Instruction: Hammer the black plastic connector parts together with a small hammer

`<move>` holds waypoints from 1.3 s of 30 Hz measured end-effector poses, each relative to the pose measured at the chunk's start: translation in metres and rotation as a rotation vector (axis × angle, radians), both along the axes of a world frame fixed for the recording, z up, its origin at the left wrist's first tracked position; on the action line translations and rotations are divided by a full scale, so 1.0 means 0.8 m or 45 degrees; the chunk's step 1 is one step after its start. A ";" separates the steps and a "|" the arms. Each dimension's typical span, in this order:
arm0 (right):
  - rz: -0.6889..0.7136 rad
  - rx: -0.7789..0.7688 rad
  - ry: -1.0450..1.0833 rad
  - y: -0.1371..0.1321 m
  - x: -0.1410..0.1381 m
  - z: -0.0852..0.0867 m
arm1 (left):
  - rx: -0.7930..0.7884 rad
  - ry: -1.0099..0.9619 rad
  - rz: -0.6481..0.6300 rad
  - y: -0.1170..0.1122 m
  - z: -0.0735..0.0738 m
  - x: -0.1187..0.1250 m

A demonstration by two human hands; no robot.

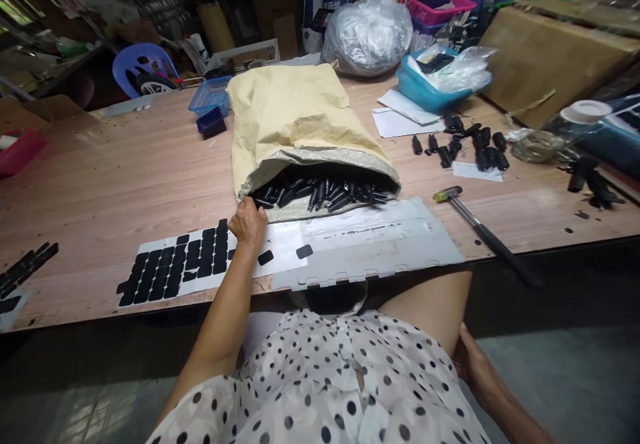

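Note:
My left hand (249,223) is closed on the near left corner of a large yellow paper sack (300,107), at its mouth. The sack lies on its side, and many black plug-like pieces (325,191) show inside the opening. Under the mouth is a grey-white board (370,241), with a white sheet of black rounded stickers (205,254) to its left. My right hand (470,357) hangs low beside my right thigh, below the table edge. Its fingers are partly hidden behind the leg.
A hammer (480,231) lies at the right with its handle past the table edge. Loose black pieces (483,147) are scattered behind it, near a glass jar (537,145). Farther back stand a blue basin (433,87), a cardboard box (550,57) and a stuffed clear plastic bag (367,34).

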State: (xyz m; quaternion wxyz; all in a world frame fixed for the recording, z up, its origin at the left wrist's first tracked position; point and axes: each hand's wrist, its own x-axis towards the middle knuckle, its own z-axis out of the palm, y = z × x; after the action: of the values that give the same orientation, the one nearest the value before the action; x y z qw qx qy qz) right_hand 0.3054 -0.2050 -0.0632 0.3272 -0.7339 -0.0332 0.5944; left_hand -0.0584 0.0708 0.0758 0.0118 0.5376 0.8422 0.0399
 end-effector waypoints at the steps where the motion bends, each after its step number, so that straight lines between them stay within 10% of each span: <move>1: -0.066 0.021 -0.007 0.001 -0.003 -0.003 | 0.011 -0.009 0.011 -0.001 0.001 0.001; 6: -0.017 -0.013 -0.038 -0.005 -0.005 -0.008 | 0.102 -0.092 0.024 -0.030 0.011 -0.003; 9: 0.239 -0.090 -0.497 0.002 0.020 0.029 | 0.227 -0.181 -0.105 -0.064 0.012 -0.009; 13: 0.129 0.386 -1.575 0.052 0.063 0.106 | 0.259 -0.516 -0.520 -0.095 -0.003 0.007; 18: 0.382 0.797 -1.985 0.144 0.099 0.135 | 0.068 -0.752 -0.846 -0.089 -0.030 0.059; 25: 0.617 0.727 -1.842 0.200 0.091 0.095 | -0.062 -0.842 -0.853 -0.081 -0.041 0.076; 30: 0.492 0.773 -1.858 0.201 0.072 0.110 | -0.027 -0.861 -0.876 -0.079 -0.050 0.079; 39: 0.731 1.259 -1.033 0.146 -0.085 0.127 | -0.050 -0.915 -0.953 -0.058 -0.058 0.071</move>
State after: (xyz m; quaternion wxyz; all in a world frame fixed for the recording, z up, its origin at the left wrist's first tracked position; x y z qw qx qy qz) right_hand 0.2372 -0.0883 0.0381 0.4144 -0.6250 -0.6118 0.2515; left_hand -0.0018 0.0245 0.0293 0.3238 0.7542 0.5355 0.1991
